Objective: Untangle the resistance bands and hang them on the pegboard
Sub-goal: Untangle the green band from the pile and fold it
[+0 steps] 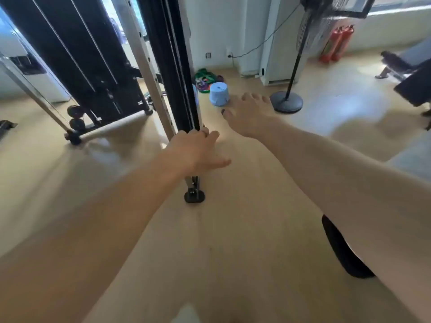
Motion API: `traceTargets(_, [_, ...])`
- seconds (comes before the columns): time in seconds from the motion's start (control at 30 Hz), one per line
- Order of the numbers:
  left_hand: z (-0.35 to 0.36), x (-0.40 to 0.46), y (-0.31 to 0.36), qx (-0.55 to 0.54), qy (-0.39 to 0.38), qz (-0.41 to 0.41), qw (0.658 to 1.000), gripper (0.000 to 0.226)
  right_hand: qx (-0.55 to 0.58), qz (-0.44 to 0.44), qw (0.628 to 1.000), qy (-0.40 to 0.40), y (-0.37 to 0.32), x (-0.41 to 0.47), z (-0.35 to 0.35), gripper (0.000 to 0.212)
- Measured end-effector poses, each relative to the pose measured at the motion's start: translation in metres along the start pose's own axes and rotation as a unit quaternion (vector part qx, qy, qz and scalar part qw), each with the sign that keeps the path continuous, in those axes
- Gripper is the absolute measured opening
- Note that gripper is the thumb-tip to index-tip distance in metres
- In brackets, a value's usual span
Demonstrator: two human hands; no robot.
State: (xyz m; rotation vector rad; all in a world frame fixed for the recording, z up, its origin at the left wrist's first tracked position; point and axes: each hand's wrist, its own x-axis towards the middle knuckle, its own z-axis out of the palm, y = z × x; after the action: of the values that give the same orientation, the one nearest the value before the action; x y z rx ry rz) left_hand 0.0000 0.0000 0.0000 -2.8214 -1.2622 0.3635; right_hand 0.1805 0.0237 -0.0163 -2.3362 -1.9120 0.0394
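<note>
Pale wooden flooring (233, 241) fills the near ground of a bright gym room, and two bare forearms are seen stretched forward over it. At the near right, a dark rounded shape (342, 250) is partly hidden under the right forearm; what it is cannot be told. The left hand (198, 148) is wrapped around the black and silver upright post (184, 89) of a cable machine, fingers curled about it and thumb pointing right, just above the post's black foot (194, 197). The right hand (249, 115) is held out in the air, fingers spread and relaxed, with nothing gripped. Just beyond its fingertips a pale blue stool (219, 94) is seen on the floor. Behind the stool, against the far white wall, the resistance bands (206, 79) lie in a tangled heap of green, purple, red and orange. Further right, a standing fan (293, 66) is set on a round black base, and two red fire extinguishers (337, 43) are propped at the far wall. At far left, the weight stack (77, 54) is seen.
</note>
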Motion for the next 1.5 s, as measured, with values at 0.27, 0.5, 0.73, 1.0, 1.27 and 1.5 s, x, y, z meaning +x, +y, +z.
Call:
traceTargets(0.27, [0.007, 0.11, -0.017, 0.003, -0.045, 0.023, 0.999, 0.084, 0.015, 0.038, 0.999, -0.027, 0.052, 0.078, 0.024, 0.06])
traceTargets(0.5, [0.02, 0.252, -0.046, 0.009, -0.061, 0.062, 0.996, 0.085, 0.048, 0.106, 0.992, -0.042, 0.112, 0.175, 0.05, 0.056])
traceTargets(0.73, [-0.011, 0.399, -0.039, 0.033, -0.074, 0.084, 0.993, 0.081, 0.069, 0.141, 0.987, -0.03, 0.195, 0.284, 0.047, 0.055])
traceTargets(1.0, [-0.033, 0.597, -0.003, 0.035, -0.06, 0.043, 0.997, 0.081, 0.078, 0.108, 0.989, -0.055, 0.322, 0.447, 0.063, 0.055])
traceTargets(1.27, [-0.072, 0.761, 0.001, -0.01, -0.056, -0.019, 0.998, 0.081, 0.084, 0.051, 0.991, -0.094, 0.408, 0.62, 0.066, 0.049])
traceTargets(1.5, [-0.084, 0.932, -0.053, -0.029, -0.046, -0.066, 0.996, 0.079, 0.06, 0.001, 0.993, -0.104, 0.445, 0.805, 0.078, 0.059])
